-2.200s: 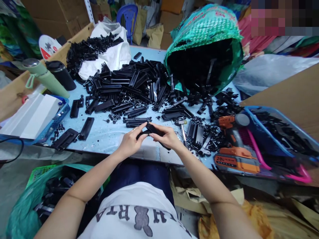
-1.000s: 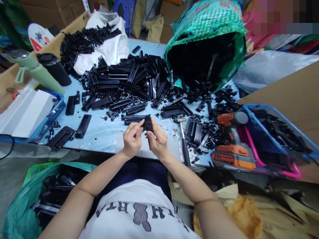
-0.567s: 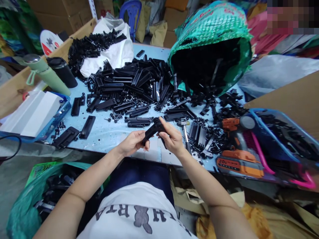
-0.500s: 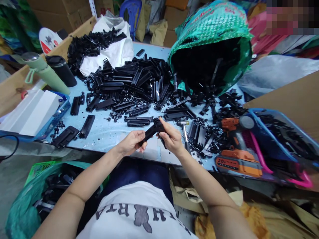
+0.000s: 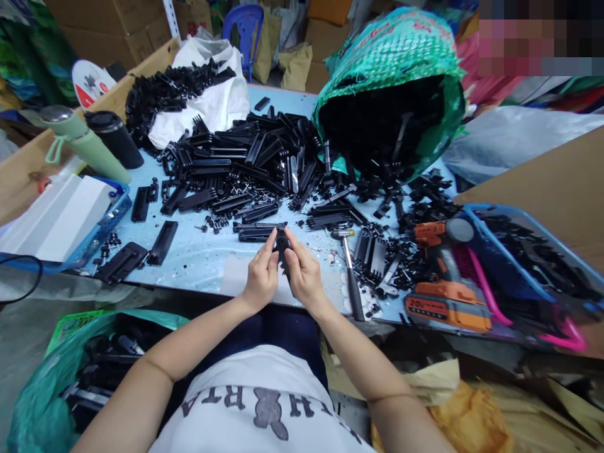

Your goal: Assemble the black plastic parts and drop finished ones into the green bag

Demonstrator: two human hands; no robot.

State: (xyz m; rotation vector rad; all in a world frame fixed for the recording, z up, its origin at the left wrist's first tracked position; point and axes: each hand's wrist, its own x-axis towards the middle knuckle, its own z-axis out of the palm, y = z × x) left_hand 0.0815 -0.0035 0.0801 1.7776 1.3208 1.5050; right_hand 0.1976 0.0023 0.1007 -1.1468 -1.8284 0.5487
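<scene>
My left hand (image 5: 262,280) and my right hand (image 5: 303,278) are pressed close together at the near edge of the light blue table (image 5: 198,255). Both are closed on one black plastic part (image 5: 282,242), which stands nearly upright between them with only its top showing above the fingers. Just beyond the hands lies a big heap of black plastic parts (image 5: 255,160).
A hammer (image 5: 350,270) lies right of my hands, then an orange cordless drill (image 5: 443,277) and a blue basket (image 5: 533,264) of black parts. A green woven sack (image 5: 391,60) gapes at the back. Two bottles (image 5: 89,145) and a blue tray (image 5: 101,229) stand left; a green bag (image 5: 42,390) sits below.
The black part was folded open and slanted between my hands; now my hands have drawn together and hold it closed and nearly upright, a little nearer the table.
</scene>
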